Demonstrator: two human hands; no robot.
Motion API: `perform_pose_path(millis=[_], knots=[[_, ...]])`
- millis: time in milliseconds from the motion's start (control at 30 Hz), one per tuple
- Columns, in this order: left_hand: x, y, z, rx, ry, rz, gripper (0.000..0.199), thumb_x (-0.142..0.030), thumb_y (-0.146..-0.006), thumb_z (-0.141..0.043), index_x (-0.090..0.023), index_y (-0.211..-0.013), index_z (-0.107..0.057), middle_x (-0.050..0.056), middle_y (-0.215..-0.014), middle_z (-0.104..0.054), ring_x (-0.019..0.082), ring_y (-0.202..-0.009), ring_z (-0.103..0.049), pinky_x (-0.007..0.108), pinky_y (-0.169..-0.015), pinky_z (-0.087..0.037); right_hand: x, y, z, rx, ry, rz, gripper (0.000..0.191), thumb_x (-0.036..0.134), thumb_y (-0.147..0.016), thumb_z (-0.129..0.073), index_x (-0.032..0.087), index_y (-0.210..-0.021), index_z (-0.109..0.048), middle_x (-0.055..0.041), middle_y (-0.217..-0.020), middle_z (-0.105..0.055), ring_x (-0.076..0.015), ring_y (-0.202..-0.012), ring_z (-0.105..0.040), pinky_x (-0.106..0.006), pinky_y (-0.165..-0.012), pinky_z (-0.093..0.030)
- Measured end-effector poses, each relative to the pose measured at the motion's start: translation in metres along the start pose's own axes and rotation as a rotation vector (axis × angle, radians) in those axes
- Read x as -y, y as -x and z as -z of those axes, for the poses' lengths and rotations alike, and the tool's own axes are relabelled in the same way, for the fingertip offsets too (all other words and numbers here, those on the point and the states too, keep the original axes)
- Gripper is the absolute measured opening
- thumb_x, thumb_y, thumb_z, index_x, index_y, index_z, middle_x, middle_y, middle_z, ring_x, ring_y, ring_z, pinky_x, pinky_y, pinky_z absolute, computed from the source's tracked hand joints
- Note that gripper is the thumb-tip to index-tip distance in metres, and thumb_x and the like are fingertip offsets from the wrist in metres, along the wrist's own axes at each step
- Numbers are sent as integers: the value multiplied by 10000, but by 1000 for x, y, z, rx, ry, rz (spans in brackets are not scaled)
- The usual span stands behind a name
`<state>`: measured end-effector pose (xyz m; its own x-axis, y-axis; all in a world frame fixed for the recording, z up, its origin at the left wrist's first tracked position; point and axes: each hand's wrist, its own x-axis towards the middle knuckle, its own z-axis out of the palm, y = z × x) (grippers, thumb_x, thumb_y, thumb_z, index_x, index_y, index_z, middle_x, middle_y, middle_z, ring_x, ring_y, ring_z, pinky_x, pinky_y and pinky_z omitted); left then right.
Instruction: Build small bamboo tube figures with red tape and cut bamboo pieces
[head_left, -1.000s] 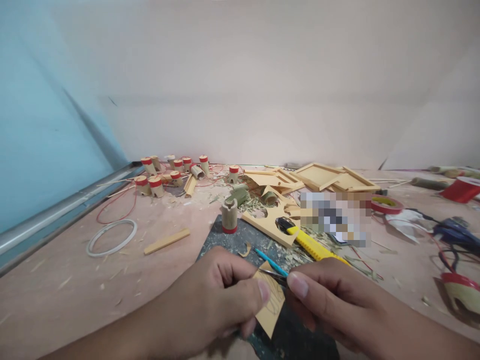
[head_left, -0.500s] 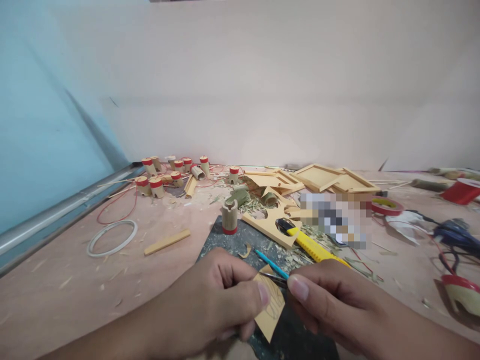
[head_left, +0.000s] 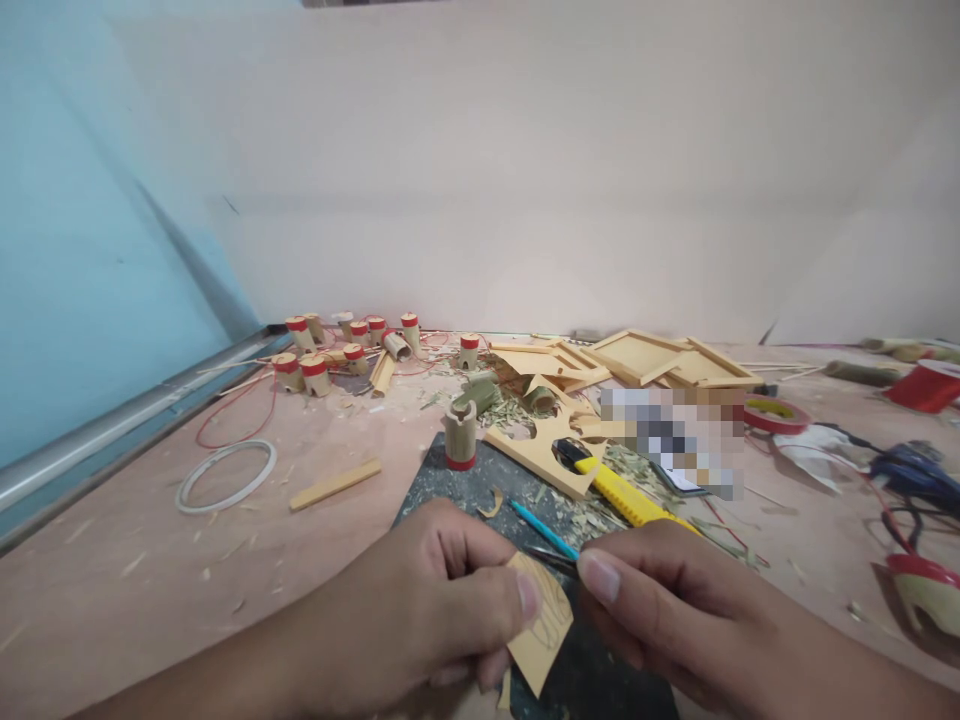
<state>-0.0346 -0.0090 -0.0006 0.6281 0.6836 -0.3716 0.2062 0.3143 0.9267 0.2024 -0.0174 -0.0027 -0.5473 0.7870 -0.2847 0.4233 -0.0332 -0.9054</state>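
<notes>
Pinched between the thumb and fingers of my left hand (head_left: pixel 457 600) is a small thin wooden piece (head_left: pixel 546 655) with pencil lines on it. My right hand (head_left: pixel 660 610) is closed on a slim dark metal blade tool (head_left: pixel 551 556), whose tip lies near the top edge of the wooden piece. A blue stick (head_left: pixel 544 530) lies just beyond, its near end by my right thumb. Beneath both hands is a dark cutting mat (head_left: pixel 487 498). A bamboo cup with a red base (head_left: pixel 460 438) stands on the mat's far part.
A yellow cutter (head_left: pixel 630 495) rests against a wooden board with round cut-outs (head_left: pixel 536 455). Bamboo shavings surround them. Several red-banded bamboo cups (head_left: pixel 315 375), a white ring (head_left: pixel 225 478) and a wooden strip (head_left: pixel 335 485) are left; red tape (head_left: pixel 776 413) is right.
The wooden piece has tilted and shifted slightly down, and the blade tip now sits at its upper edge rather than across it. A small sliver shows below the piece.
</notes>
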Motion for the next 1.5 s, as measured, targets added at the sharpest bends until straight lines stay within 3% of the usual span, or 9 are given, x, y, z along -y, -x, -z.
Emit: perform_pose_path(millis=[167, 300, 533, 733, 900, 1133, 1300, 1400, 1500], knots=[[6, -4, 0, -114, -51, -82, 499, -575, -953, -731, -180, -673, -611, -60, -571, -469, 99, -540, -343, 248, -520, -238, -7, -4, -2, -75, -202, -19, 709, 917, -922, -529, 227, -761, -559, 80, -613, -337, -129, -567, -291, -266, -513, -221], [11, -5, -1, -134, -124, -138, 462, -580, -1016, -677, -179, -787, -677, -74, -599, -458, 101, -562, -371, 234, -546, -270, -12, -12, -4, -104, -262, 90, 563, 691, -852, -849, 211, -776, -563, 59, -726, -430, -139, -688, -349, -262, -613, -283], [16, -7, -5, -82, -204, -125, 533, -658, -1039, -572, -169, -885, -718, -39, -660, -557, 114, -581, -452, 228, -557, -341, -7, -16, -4, -140, -201, 17, 419, 552, -889, -815, 228, -779, -575, 74, -654, -402, -135, -620, -317, -270, -574, -266], [10, -9, -3, -335, -313, -164, 341, -550, -971, -708, -212, -1012, -691, -66, -727, -530, 124, -638, -426, 224, -561, -308, 0, -16, -6, -208, -81, -36, 290, 433, -831, -773, 227, -761, -581, 78, -624, -360, -138, -618, -307, -277, -571, -243], [10, -11, 1, -293, -350, -130, 253, -451, -964, -707, -200, -928, -701, -60, -730, -578, 121, -646, -487, 215, -566, -342, -4, -18, -6, -260, -76, 7, 273, 445, -846, -753, 232, -772, -599, 69, -645, -375, -146, -627, -318, -276, -570, -240], [15, -14, 3, -304, -178, -108, 340, -538, -993, -712, -204, -990, -647, -101, -545, -530, 85, -475, -471, 175, -480, -293, -7, -19, -9, -266, -173, 33, 322, 448, -821, -841, 223, -824, -611, 76, -689, -346, -141, -649, -282, -269, -575, -225], [20, -14, 1, -219, -39, -96, 343, -516, -965, -752, -201, -980, -620, -25, -823, -691, 49, -467, -486, 151, -429, -322, -8, -16, -3, -313, -101, 52, 353, 461, -938, -765, 234, -762, -560, 71, -678, -376, -141, -628, -311, -262, -555, -285], [20, -11, -3, -163, -117, -58, 343, -525, -955, -751, -194, -973, -666, 9, -883, -728, 72, -531, -521, 160, -476, -411, -8, -14, -1, -259, -148, 22, 395, 531, -947, -769, 240, -778, -562, 78, -658, -382, -132, -586, -299, -261, -514, -270], [17, -7, -7, -171, -266, -45, 383, -552, -992, -677, -177, -924, -720, 32, -856, -752, 90, -569, -536, 171, -506, -408, -8, -14, -2, -176, -158, 66, 430, 562, -953, -764, 224, -766, -572, 61, -692, -424, -136, -636, -344, -258, -567, -310]])
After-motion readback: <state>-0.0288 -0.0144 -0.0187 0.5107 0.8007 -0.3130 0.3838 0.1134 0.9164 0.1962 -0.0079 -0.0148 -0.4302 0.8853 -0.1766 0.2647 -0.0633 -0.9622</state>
